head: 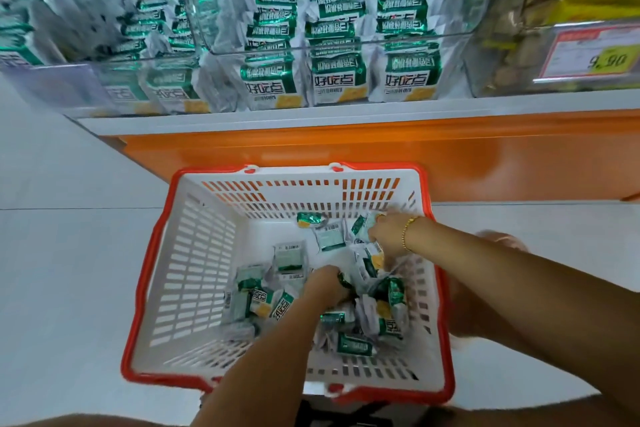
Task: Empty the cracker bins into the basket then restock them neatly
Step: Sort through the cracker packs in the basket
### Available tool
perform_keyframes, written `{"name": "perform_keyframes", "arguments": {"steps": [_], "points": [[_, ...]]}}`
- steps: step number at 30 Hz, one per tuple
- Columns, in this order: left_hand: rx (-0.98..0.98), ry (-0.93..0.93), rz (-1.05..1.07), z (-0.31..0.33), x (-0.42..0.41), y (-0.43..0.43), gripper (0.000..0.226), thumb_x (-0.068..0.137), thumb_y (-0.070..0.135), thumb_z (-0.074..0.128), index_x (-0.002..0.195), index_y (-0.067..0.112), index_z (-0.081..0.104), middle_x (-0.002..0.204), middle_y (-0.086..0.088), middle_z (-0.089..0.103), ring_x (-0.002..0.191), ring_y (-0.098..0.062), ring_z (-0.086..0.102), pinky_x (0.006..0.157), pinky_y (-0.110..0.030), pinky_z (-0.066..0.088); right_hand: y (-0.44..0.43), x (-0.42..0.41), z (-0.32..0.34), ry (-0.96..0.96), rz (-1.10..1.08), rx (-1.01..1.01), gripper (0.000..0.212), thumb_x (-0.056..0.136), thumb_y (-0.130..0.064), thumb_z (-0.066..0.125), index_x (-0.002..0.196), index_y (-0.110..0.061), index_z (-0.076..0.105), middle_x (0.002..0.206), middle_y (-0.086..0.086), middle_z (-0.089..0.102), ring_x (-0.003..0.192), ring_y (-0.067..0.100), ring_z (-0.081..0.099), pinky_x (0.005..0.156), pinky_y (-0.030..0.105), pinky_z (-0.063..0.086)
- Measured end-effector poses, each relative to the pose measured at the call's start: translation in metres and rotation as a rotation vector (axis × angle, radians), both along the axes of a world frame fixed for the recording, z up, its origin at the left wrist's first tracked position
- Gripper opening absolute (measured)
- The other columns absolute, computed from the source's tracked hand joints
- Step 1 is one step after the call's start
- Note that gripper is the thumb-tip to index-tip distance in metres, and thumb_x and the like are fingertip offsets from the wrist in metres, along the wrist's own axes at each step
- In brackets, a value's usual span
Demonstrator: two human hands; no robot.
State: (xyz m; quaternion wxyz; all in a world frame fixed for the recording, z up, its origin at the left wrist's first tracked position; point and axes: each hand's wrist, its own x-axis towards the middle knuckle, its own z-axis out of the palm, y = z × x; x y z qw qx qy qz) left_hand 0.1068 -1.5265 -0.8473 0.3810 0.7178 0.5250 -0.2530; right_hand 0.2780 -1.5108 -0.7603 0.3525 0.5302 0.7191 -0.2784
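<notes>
Basket (149, 255), white with a red rim, sits on the floor (69, 288) at lower centre of frame, just in front of the orange shelf base (346, 149). Loose cracker packets (289, 258), green and white, lie scattered over its bottom, denser on the right side. Both hands are inside the basket.

Left hand (327, 284) is at basket centre, fingers curled down around a dark green packet (344, 282). Right hand (388, 236) is near the basket's upper right corner, fingers closed on a bunch of packets (362, 224). Motion blur there, so I can't tell the count. Gold bracelet (408, 234) on the right wrist.

Clear bins (346, 45) across the top of frame hold rows of the same packets, tidy in the centre, messier at upper left. Price tag (588, 57) reading 9.90 at upper right.
</notes>
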Motion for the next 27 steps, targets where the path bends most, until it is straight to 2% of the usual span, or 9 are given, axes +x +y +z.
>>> {"name": "perform_keyframes", "arguments": {"steps": [3,6,8,12,16,19,21,23,27], "points": [[0.002,-0.137,0.118,0.011,-0.014,0.006,0.033,0.091,0.036,0.061,0.104,0.006,0.053,0.107,-0.018,0.062,0.085,-0.023,0.055,0.065,-0.025,0.036,0.002,-0.002,0.005,0.03,-0.031,-0.065,0.066,0.084,-0.043,0.068,0.137,-0.012,0.042,0.127,0.007,0.05,0.12,0.024,0.042,0.089,0.036,0.04],[-0.007,-0.212,0.236,0.026,-0.033,0.016,0.041,0.093,0.033,0.057,0.12,0.004,0.046,0.113,-0.019,0.059,0.085,-0.022,0.054,0.062,-0.027,0.05,0.006,0.002,0.008,0.16,-0.207,-0.148,0.067,0.081,-0.028,0.075,0.135,-0.014,0.037,0.092,-0.002,0.045,0.081,0.018,0.047,0.058,0.028,0.037],[-0.078,-0.26,0.371,0.039,-0.043,0.026,0.05,0.088,0.019,0.067,0.129,0.002,0.043,0.115,-0.017,0.057,0.085,-0.023,0.058,0.058,-0.027,0.056,0.007,0.003,0.01,0.205,-0.328,-0.137,0.066,0.08,-0.019,0.076,0.133,-0.012,0.038,0.081,-0.006,0.039,0.064,0.012,0.042,0.051,0.026,0.036],[-0.074,-0.32,0.435,0.073,-0.055,0.044,0.033,0.076,0.016,0.079,0.096,-0.001,0.059,0.089,-0.016,0.061,0.068,-0.017,0.058,0.066,-0.029,0.054,0.003,0.002,0.013,0.295,-0.409,-0.067,0.075,0.071,-0.024,0.084,0.131,-0.008,0.041,0.093,-0.001,0.051,0.075,0.014,0.051,0.061,0.025,0.045],[-0.032,-0.466,0.611,0.119,-0.068,0.046,0.029,0.075,0.023,0.08,0.091,0.012,0.058,0.083,-0.008,0.057,0.076,-0.021,0.054,0.068,-0.027,0.045,0.007,-0.003,0.019,0.381,-0.443,-0.011,0.046,0.073,-0.034,0.082,0.093,0.003,0.063,0.098,0.02,0.063,0.088,0.031,0.062,0.076,0.038,0.051],[0.02,-0.64,0.799,0.154,-0.085,0.044,0.022,0.077,0.02,0.078,0.084,0.008,0.061,0.068,-0.009,0.058,0.08,-0.023,0.055,0.076,-0.033,0.047,0.018,-0.008,0.057,0.587,-0.485,0.067,0.034,0.077,-0.033,0.079,0.066,-0.019,0.051,0.065,-0.008,0.046,0.057,0.007,0.042,0.056,0.024,0.032],[0.053,-0.709,0.889,0.177,-0.096,0.044,0.015,0.081,0.017,0.073,0.087,0.007,0.063,0.073,-0.013,0.059,0.077,-0.02,0.06,0.078,-0.033,0.054,0.023,-0.014,0.093,0.692,-0.455,0.085,0.027,0.078,-0.036,0.077,0.088,-0.017,0.06,0.083,-0.013,0.052,0.067,-0.001,0.045,0.062,0.019,0.036],[0.077,-0.73,0.885,0.199,-0.103,0.043,0.027,0.083,0.015,0.072,0.107,0.007,0.061,0.096,-0.013,0.064,0.087,-0.018,0.065,0.073,-0.033,0.059,0.026,-0.022,0.126,0.75,-0.377,0.119,0.044,0.076,-0.038,0.078,0.109,-0.014,0.063,0.107,-0.008,0.061,0.086,0.006,0.056,0.076,0.021,0.045],[0.138,-0.689,0.672,0.243,-0.112,0.034,0.026,0.085,0.013,0.069,0.11,0.013,0.063,0.103,-0.005,0.07,0.087,-0.013,0.069,0.071,-0.028,0.059,0.028,-0.05,0.177,0.883,-0.244,0.165,0.03,0.073,-0.031,0.081,0.096,-0.015,0.07,0.085,-0.013,0.066,0.071,-0.005,0.056,0.067,0.012,0.041]]}}
